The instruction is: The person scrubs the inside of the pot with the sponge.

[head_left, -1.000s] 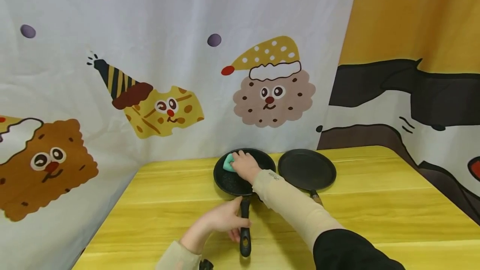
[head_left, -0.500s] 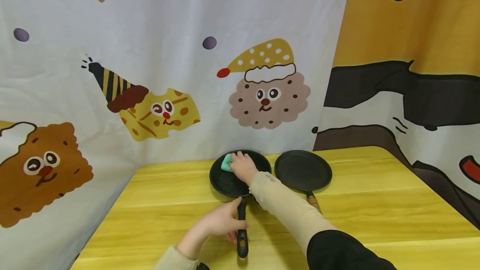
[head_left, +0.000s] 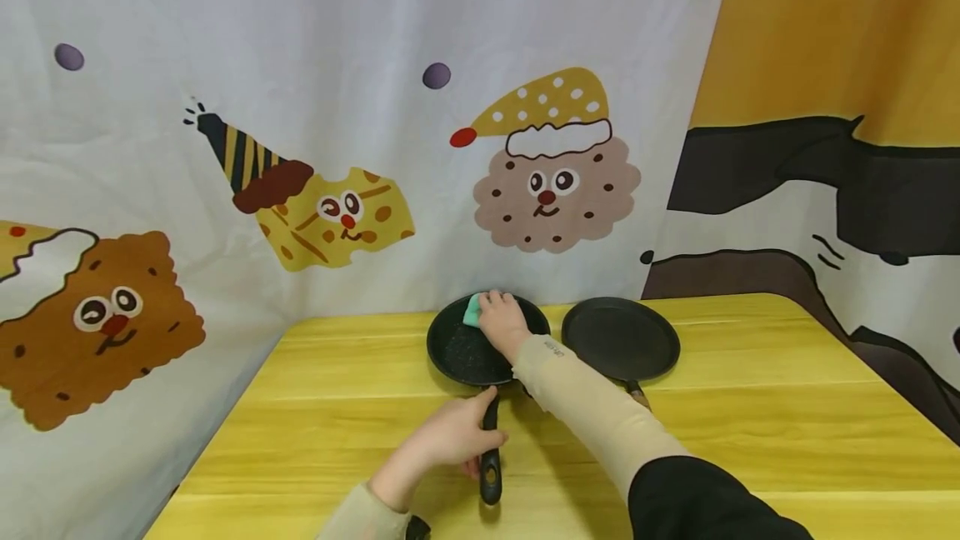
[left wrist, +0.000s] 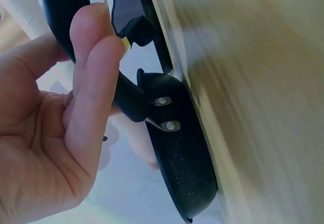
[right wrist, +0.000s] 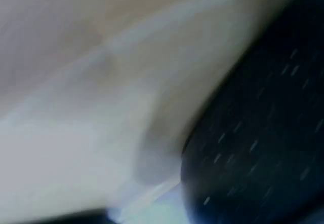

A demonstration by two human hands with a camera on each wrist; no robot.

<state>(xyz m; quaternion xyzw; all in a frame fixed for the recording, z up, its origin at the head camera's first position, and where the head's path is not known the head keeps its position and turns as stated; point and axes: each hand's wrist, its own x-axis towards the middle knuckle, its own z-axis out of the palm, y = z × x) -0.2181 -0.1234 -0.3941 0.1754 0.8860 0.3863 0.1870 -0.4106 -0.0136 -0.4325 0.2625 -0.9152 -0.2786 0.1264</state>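
A black speckled frying pan [head_left: 457,354] stands near the table's far edge, its handle [head_left: 491,477] pointing toward me. My left hand [head_left: 450,436] grips that handle; in the left wrist view the fingers of the left hand [left wrist: 55,127] curl around it beside the riveted pan wall [left wrist: 182,168]. Inside the pan, my right hand [head_left: 504,325] holds a teal cloth [head_left: 472,312] against the far part of the surface. Its fingers partly cover the cloth. The blurred right wrist view has only the pan's dark side [right wrist: 263,122] and the table, with no hand visible.
To the right of the frying pan lies a flat black griddle pan [head_left: 621,338], its brown handle partly hidden by my right sleeve. A cartoon-printed curtain [head_left: 360,90] hangs behind the yellow wooden table [head_left: 772,407].
My right hand has shifted the teal cloth slightly right and toward the pan's far rim. The left hand keeps its hold on the handle. The head view has swung a little.
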